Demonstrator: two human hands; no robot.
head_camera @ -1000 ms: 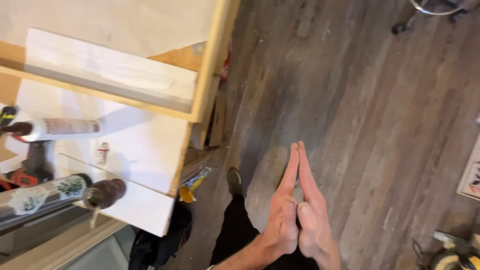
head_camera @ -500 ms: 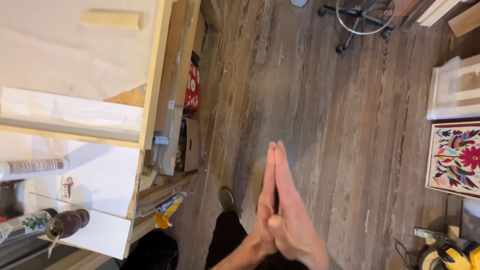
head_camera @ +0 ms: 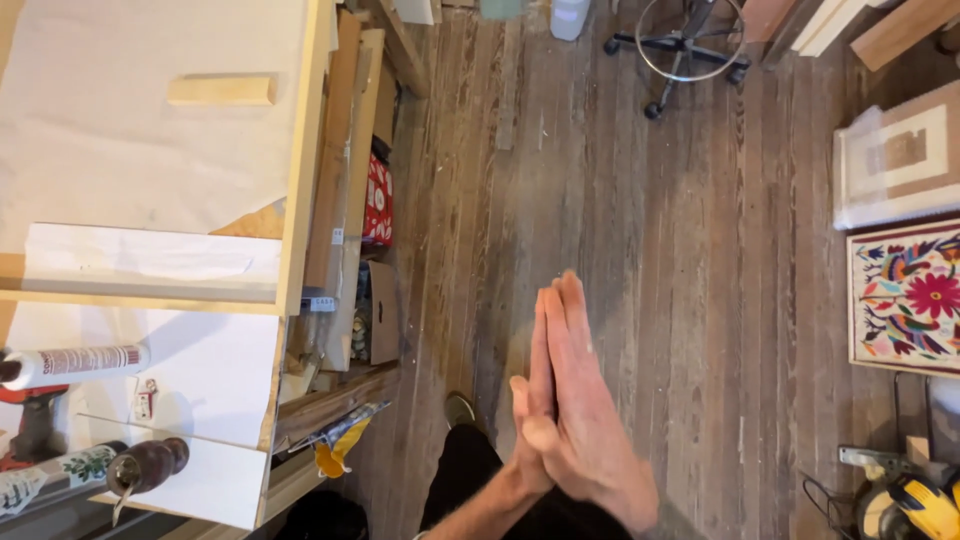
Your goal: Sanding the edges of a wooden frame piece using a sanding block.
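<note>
My left hand (head_camera: 532, 372) and my right hand (head_camera: 590, 430) are pressed flat together, palm to palm, fingers straight and pointing away from me. They hover over the wooden plank floor (head_camera: 650, 230) and hold nothing. The right hand lies in front and hides most of the left. Below them I see my dark trouser leg (head_camera: 462, 478) and the toe of a shoe (head_camera: 459, 407).
A workbench (head_camera: 300, 180) on the left carries white paper, a small wooden block (head_camera: 222, 89), a sealant tube (head_camera: 78, 362) and a brown-handled tool (head_camera: 148, 465). A chair base (head_camera: 690, 45) stands far ahead. A floral picture (head_camera: 905, 295) and a yellow power tool (head_camera: 915, 505) lie at right.
The view has swung forward and to the right, showing more floor, the chair base and the pictures. My hands stay pressed together, now tilted slightly left.
</note>
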